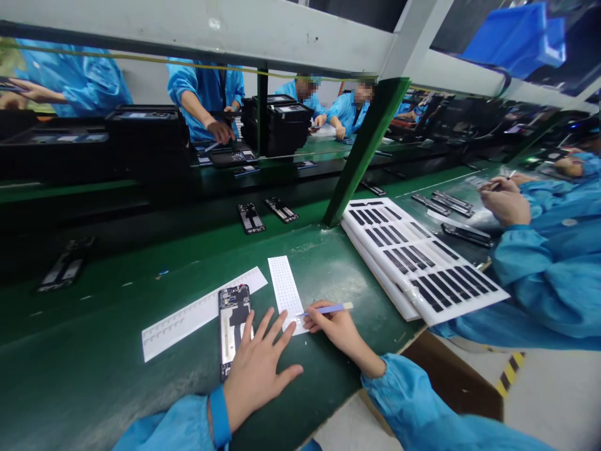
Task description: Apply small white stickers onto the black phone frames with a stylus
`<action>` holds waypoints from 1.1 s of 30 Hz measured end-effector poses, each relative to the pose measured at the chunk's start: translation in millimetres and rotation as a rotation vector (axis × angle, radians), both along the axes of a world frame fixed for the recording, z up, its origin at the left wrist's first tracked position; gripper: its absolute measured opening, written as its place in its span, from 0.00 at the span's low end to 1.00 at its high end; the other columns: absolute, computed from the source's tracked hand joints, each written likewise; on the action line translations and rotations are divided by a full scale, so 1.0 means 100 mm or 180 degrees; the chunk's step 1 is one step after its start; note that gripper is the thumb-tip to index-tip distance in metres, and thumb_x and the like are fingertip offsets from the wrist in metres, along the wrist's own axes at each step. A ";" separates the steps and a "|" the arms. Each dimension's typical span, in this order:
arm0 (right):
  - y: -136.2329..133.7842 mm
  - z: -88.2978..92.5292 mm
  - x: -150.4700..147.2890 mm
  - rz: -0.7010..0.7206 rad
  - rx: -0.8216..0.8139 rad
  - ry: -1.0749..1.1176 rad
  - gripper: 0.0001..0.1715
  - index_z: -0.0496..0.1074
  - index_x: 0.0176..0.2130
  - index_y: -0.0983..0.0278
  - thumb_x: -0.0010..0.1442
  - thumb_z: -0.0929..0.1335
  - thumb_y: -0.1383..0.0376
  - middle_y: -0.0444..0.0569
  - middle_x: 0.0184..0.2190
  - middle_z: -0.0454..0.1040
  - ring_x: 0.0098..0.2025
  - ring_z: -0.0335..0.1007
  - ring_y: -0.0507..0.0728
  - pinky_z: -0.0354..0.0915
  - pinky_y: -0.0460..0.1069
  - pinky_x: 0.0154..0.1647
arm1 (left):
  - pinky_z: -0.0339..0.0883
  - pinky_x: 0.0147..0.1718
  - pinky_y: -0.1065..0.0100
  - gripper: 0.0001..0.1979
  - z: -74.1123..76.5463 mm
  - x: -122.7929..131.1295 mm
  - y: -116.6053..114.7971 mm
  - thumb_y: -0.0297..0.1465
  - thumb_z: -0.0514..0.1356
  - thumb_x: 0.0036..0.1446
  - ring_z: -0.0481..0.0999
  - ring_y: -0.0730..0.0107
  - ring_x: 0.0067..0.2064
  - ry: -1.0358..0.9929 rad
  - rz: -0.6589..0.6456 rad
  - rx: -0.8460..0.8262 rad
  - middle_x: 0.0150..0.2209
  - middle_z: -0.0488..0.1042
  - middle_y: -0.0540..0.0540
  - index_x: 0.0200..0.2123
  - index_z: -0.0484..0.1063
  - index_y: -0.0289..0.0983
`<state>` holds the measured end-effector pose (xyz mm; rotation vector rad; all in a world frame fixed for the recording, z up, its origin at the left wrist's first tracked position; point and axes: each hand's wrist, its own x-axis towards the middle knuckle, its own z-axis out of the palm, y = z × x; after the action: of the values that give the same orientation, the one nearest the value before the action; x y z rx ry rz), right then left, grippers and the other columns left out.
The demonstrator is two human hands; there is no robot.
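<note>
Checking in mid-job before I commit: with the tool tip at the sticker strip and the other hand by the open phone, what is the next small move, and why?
Probably lift one sticker off the white dotted strip with the blue-handled tool. The right hand holds its tip at the strip's near end, the left hand pins that end flat, and the open phone lies just beside.

A green desk (94, 363) is seen under a grey frame with a green post (364, 150). A long white strip (188, 316) lies at the near left. Stacked white sheets with black strips (422, 257) are placed to the right. Two phone frames (251, 218) lie farther back. Black trays (282, 125) are stacked at the far side, where co-workers in blue coats (206, 88) are positioned.
</note>
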<state>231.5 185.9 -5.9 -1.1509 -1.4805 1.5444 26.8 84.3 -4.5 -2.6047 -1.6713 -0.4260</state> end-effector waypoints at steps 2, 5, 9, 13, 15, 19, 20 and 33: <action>0.01 0.01 0.00 0.0038 0.0014 0.0003 0.30 0.76 0.33 0.66 0.52 0.75 0.41 0.52 0.25 0.78 0.28 0.78 0.60 0.75 0.49 0.29 | 0.37 0.64 0.37 0.34 0.00 0.00 0.00 0.53 0.52 0.65 0.51 0.45 0.68 -0.0009 0.0012 -0.0046 0.70 0.50 0.48 0.69 0.51 0.46; 0.01 0.01 0.01 0.0073 0.0024 0.0002 0.30 0.76 0.34 0.66 0.53 0.75 0.41 0.52 0.25 0.79 0.29 0.78 0.60 0.75 0.49 0.29 | 0.37 0.63 0.36 0.34 -0.01 0.01 0.00 0.53 0.50 0.66 0.50 0.45 0.68 -0.0016 0.0011 -0.0105 0.70 0.50 0.49 0.69 0.50 0.46; 0.00 0.03 0.00 0.0062 0.0009 0.0031 0.30 0.77 0.34 0.66 0.52 0.75 0.42 0.52 0.25 0.79 0.29 0.78 0.60 0.75 0.50 0.29 | 0.38 0.63 0.36 0.34 0.00 0.02 -0.01 0.53 0.51 0.66 0.51 0.45 0.68 -0.0037 0.0031 -0.0051 0.70 0.50 0.49 0.69 0.51 0.47; -0.01 0.06 -0.02 -0.0022 -0.0049 0.0112 0.31 0.77 0.33 0.67 0.49 0.76 0.41 0.53 0.26 0.79 0.28 0.78 0.61 0.76 0.51 0.30 | 0.38 0.64 0.36 0.34 -0.01 0.00 0.00 0.52 0.53 0.65 0.52 0.44 0.67 -0.0069 0.0022 0.0024 0.69 0.51 0.48 0.69 0.52 0.47; -0.02 0.07 -0.02 -0.0091 -0.0104 0.0170 0.32 0.77 0.33 0.67 0.47 0.77 0.41 0.54 0.26 0.79 0.28 0.79 0.62 0.77 0.53 0.31 | 0.38 0.64 0.35 0.34 -0.02 0.01 0.02 0.51 0.54 0.64 0.53 0.44 0.67 -0.0090 -0.0001 0.0024 0.69 0.52 0.47 0.68 0.53 0.47; -0.04 0.11 0.00 -0.0316 -0.0150 0.0278 0.33 0.77 0.33 0.66 0.44 0.79 0.41 0.54 0.25 0.80 0.28 0.79 0.64 0.78 0.56 0.31 | 0.39 0.65 0.37 0.34 0.06 0.06 -0.02 0.51 0.55 0.64 0.53 0.45 0.67 -0.0080 0.0039 0.0108 0.69 0.52 0.46 0.68 0.55 0.45; -0.05 0.13 0.00 -0.0413 -0.0131 0.0322 0.33 0.77 0.33 0.66 0.43 0.79 0.42 0.54 0.26 0.80 0.27 0.79 0.64 0.78 0.56 0.31 | 0.38 0.65 0.39 0.34 0.12 0.07 -0.06 0.51 0.55 0.64 0.53 0.46 0.68 -0.0049 0.0021 0.0178 0.69 0.51 0.46 0.68 0.55 0.43; 0.07 0.14 -1.48 0.0575 -0.0155 0.0536 0.32 0.75 0.33 0.68 0.46 0.77 0.43 0.52 0.24 0.78 0.26 0.78 0.59 0.73 0.47 0.22 | 0.47 0.65 0.45 0.24 0.00 -1.09 -0.22 0.41 0.57 0.65 0.56 0.49 0.67 -0.0273 0.1102 0.0600 0.63 0.62 0.36 0.59 0.63 0.34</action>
<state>83.5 192.8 7.6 -0.9091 -1.4728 1.7625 -81.8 62.3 -4.6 -2.1390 -1.9510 -0.6480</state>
